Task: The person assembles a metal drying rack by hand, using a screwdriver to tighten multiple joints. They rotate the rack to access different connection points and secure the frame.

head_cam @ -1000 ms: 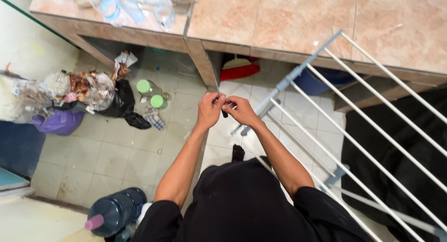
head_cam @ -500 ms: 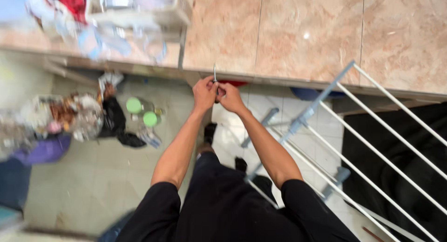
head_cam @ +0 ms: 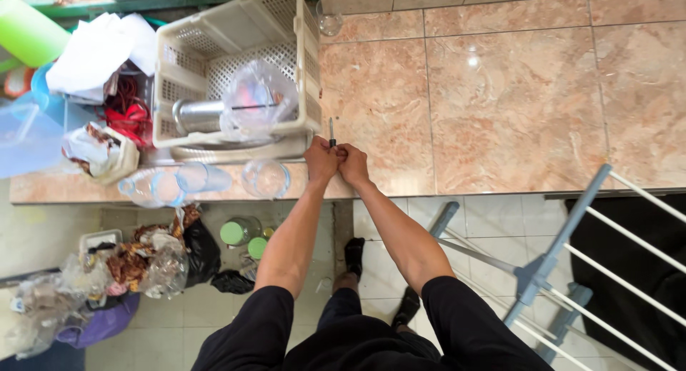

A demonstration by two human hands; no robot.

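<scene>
Screwdriver point(head_cam: 331, 131) clasped by both closed hands, left hand point(head_cam: 320, 159) touching right hand point(head_cam: 352, 164), over pink tiled counter point(head_cam: 500, 92); shaft points straight away from knuckles, beside white basket point(head_cam: 236, 71).

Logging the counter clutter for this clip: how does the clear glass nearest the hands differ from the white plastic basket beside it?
The clear glass is small, round and see-through; the white basket is large, boxy and opaque with perforated walls. The glass looks empty, while the basket holds a metal cylinder and a clear plastic bag. The glass stands at the counter's front edge; the basket sits further back. Both rest on the tiled counter, left of the left hand.
</scene>
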